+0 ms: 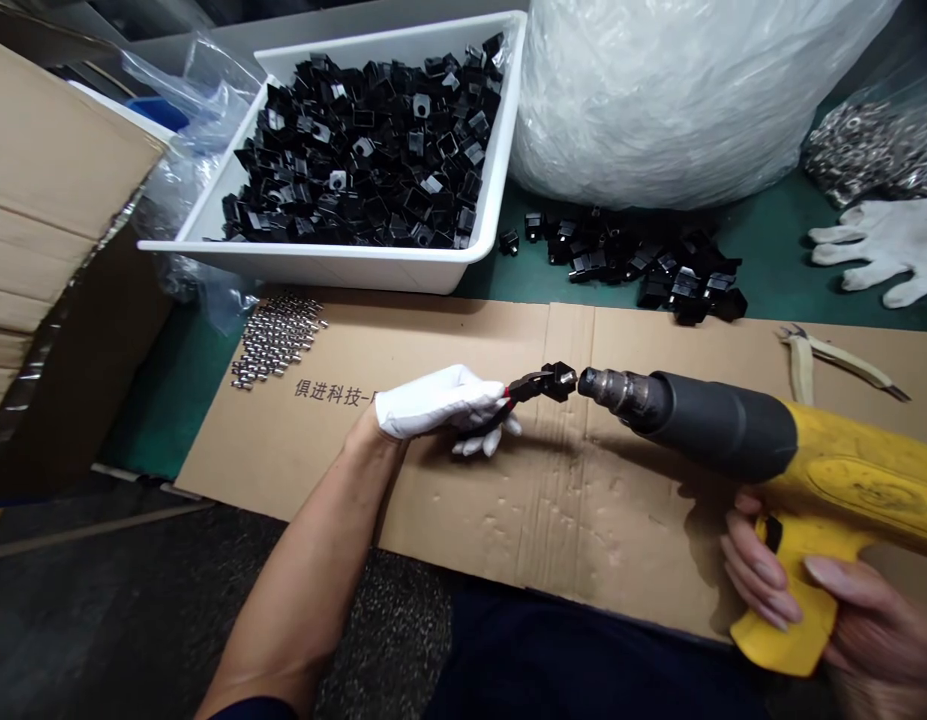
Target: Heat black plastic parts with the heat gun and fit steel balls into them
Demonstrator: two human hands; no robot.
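Note:
My left hand [452,405], in a white glove, is closed round the handles of pliers [519,392]. The pliers' jaws grip a small black part [559,381] with a shiny metal piece at its right side. Bare and ungloved, my right hand [830,590] is wrapped round the handle of a yellow heat gun [868,475]. The gun's metal nozzle [620,392] points left, its tip a short gap from the black part. Both are held above a flat cardboard sheet [463,500].
Behind the cardboard stand a white bin [320,262] of black parts, a loose pile of them [684,275] and a large plastic bag [658,100]. Metal pins [275,335] lie left; cutters [845,360] and a glove [887,245] lie right. An open carton [50,180] stands far left.

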